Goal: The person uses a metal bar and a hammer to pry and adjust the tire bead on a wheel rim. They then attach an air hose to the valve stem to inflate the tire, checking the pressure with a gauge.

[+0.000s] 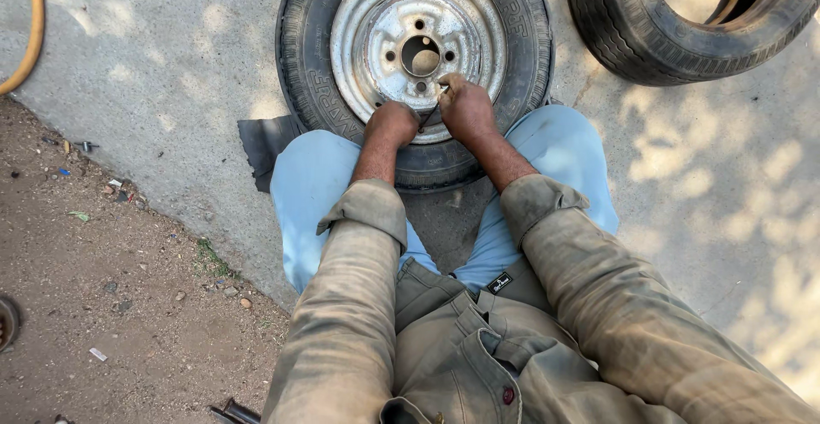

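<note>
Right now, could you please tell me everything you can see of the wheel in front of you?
The wheel lies flat on the concrete: a worn black tyre around a scuffed, silver-grey steel rim with a centre hole and bolt holes. Both hands rest on the rim's near edge, left hand closed, right hand holding a thin tool. The knees flank it.

Both arms reach forward and down from the body, nearly parallel, with the sleeves rolled up to the middle of the forearms. The left hand (392, 123) is closed into a fist, its knuckles turned upward and the wrist straight. The right hand (465, 106) is just beside it, a little further forward, also closed, with the fingers curled downward. The two hands are near each other but do not touch.
</note>
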